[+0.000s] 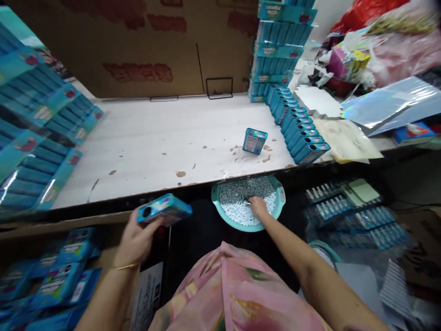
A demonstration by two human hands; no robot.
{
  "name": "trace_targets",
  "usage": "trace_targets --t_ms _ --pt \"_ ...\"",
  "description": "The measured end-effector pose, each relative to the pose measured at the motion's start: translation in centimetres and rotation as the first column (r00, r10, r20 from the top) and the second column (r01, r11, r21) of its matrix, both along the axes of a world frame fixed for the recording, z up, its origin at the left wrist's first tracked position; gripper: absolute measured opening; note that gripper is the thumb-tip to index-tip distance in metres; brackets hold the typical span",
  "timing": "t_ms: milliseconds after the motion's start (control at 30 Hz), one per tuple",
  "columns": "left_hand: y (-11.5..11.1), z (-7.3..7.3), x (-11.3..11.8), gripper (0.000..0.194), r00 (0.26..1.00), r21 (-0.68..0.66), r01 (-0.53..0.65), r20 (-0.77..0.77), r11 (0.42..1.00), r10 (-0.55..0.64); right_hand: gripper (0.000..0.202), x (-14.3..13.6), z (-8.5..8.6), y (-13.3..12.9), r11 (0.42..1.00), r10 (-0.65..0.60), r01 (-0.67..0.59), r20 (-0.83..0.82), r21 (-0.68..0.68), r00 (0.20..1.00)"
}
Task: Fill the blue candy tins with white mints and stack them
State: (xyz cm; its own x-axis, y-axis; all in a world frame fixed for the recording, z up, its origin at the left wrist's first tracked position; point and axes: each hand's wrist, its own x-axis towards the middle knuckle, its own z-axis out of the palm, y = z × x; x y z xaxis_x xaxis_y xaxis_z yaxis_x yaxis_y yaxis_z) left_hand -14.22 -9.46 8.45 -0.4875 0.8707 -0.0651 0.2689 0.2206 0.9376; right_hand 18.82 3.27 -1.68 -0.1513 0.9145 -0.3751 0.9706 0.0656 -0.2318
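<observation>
My left hand [136,239] is closed around a small blue box [164,210], held tilted below the table edge. A dark round hole shows at the box's near end. My right hand [257,208] reaches into a turquoise basin [216,195] full of small white pellets [237,212]. Its fingers are closed at the surface of the pellets, where a small dark thing shows at the fingertips, too small to name. Another blue box [255,141] stands alone on the white tabletop [155,138], beyond the basin.
A row of blue boxes [299,131] with round holes runs along the table's right side. Stacked display packs [279,50] rise behind it, and more packs [37,105] stand at left. A cardboard sheet [155,46] closes the back. Loose boxes [58,280] lie lower left.
</observation>
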Motion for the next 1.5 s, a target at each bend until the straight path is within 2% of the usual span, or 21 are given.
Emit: trace_targets --t_ms 100,167,233,367,567,700,800,867,1000,1133,1267,1367,1433,1500 --pt "2.3 -1.6 5.1 0.043 0.972 0.004 0.177 0.156 0.984 -0.176 0.032 -1.8 -2.0 0.3 0.998 -0.052 0.048 -0.129 -0.032 0.990" --pt "3.6 -2.8 7.0 0.041 0.961 -0.009 0.238 0.150 0.971 -0.234 0.028 -1.6 -2.4 0.6 0.997 -0.060 0.047 -0.229 -0.060 0.972" --pt "4.7 -3.7 8.1 0.041 0.955 -0.011 0.279 0.104 0.960 -0.277 0.026 -0.5 -2.0 0.9 0.996 -0.052 0.028 -0.330 -0.079 0.942" --pt "6.6 -4.6 9.5 0.042 0.937 0.009 0.349 0.031 0.937 -0.349 0.027 2.7 0.5 1.2 0.997 -0.036 0.000 -0.456 -0.080 0.889" --pt "8.9 -6.3 12.5 0.039 0.900 -0.007 0.419 -0.129 0.908 -0.416 0.027 6.3 6.0 1.5 0.997 0.069 -0.068 -0.555 0.023 0.829" --pt "9.9 -7.5 14.5 0.035 0.842 -0.066 0.477 -0.254 0.877 -0.477 0.027 6.0 9.6 2.1 0.983 0.184 -0.175 -0.461 0.063 0.868" --pt "10.1 -7.7 15.5 0.034 0.806 -0.072 0.500 -0.324 0.863 -0.494 0.029 4.7 11.8 2.1 0.966 0.259 -0.249 -0.246 0.071 0.934" --pt "10.0 -7.5 15.9 0.034 0.788 -0.076 0.509 -0.358 0.857 -0.500 0.031 3.7 13.0 1.9 0.954 0.299 -0.294 -0.081 0.067 0.951" --pt "9.8 -7.4 16.2 0.034 0.754 -0.098 0.528 -0.402 0.844 -0.519 0.032 1.7 15.0 1.3 0.912 0.401 -0.408 0.134 0.031 0.906" --pt "9.8 -7.5 16.4 0.035 0.738 -0.103 0.544 -0.413 0.833 -0.534 0.029 -0.2 16.3 0.7 0.882 0.447 -0.470 0.247 0.040 0.860" --pt "9.9 -7.8 16.4 0.034 0.762 -0.073 0.539 -0.381 0.839 -0.523 0.029 -1.1 17.2 0.4 0.868 0.456 -0.490 0.270 0.074 0.848" --pt "9.8 -7.9 15.9 0.033 0.802 -0.053 0.512 -0.328 0.858 -0.499 0.028 0.5 17.1 0.7 0.884 0.432 -0.462 0.253 0.072 0.866" --pt "9.6 -7.9 15.1 0.034 0.838 -0.035 0.480 -0.277 0.877 -0.470 0.029 2.5 15.9 1.0 0.915 0.372 -0.398 0.240 0.069 0.896" --pt "9.3 -7.7 14.1 0.036 0.882 -0.012 0.424 -0.220 0.906 -0.416 0.032 4.4 13.4 1.3 0.961 0.259 -0.273 0.222 0.037 0.940"
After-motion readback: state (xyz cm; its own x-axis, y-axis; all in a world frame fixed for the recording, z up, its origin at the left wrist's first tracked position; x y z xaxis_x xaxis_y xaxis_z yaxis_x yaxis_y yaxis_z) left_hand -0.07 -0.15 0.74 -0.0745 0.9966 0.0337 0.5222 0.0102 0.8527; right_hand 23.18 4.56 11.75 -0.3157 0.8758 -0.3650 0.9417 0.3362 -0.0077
